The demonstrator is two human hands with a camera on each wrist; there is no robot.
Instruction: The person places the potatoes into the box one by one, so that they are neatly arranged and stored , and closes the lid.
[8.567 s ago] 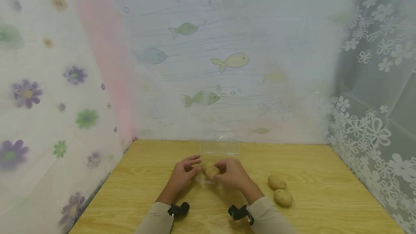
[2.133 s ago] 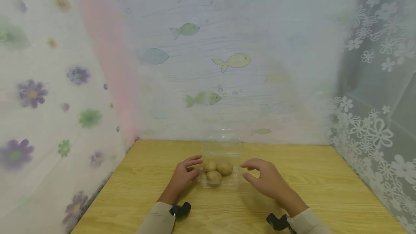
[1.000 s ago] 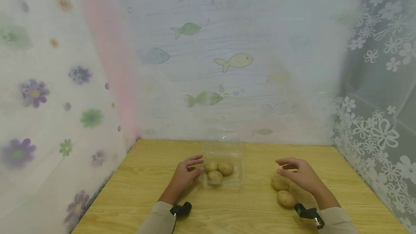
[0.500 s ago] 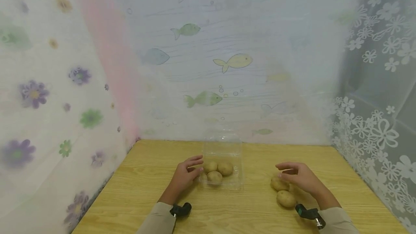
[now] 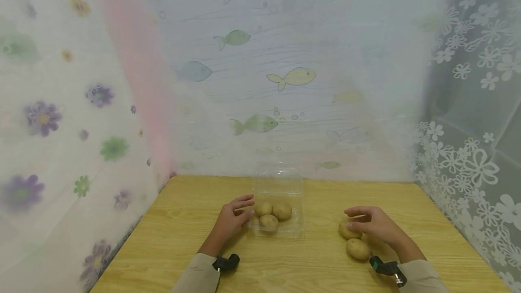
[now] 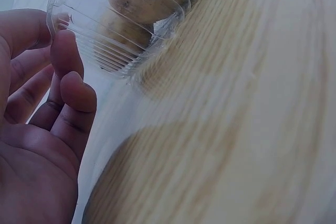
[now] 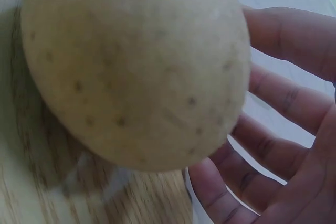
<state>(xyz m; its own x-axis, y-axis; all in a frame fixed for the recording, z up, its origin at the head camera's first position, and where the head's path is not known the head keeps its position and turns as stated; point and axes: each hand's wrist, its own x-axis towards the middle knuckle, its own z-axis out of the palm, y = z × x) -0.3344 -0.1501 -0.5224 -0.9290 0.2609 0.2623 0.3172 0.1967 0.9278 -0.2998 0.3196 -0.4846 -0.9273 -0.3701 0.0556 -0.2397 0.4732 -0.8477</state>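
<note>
My left hand (image 5: 232, 217) rests at the left side of a lidded clear plastic container (image 5: 298, 220), fingers relaxed and touching its rim. Three potatoes (image 5: 281, 211) lie inside, and the container's lid (image 5: 278, 180) stands raised at the back. On the right, my right hand (image 5: 376, 225) hovers over the farther of two loose potatoes (image 5: 345, 229), thumb overlapping its top and fingers spread. The nearer loose potato (image 5: 358, 249) sits just in front, below the wrist. In the right wrist view that nearer potato (image 7: 136, 72) looms large and hides my fingertips and the farther potato.
The wooden table (image 5: 317, 261) runs back to a curtain (image 5: 346, 49) with fish prints. Flower-patterned sheets hang at the left (image 5: 61, 148) and right (image 5: 460, 166) sides. Each wrist carries a black camera mount (image 5: 225, 262).
My right hand came away from the container to the loose potatoes on the right, then lowered over the farther one. The container has gained potatoes since the oldest frame. My left hand stays put.
</note>
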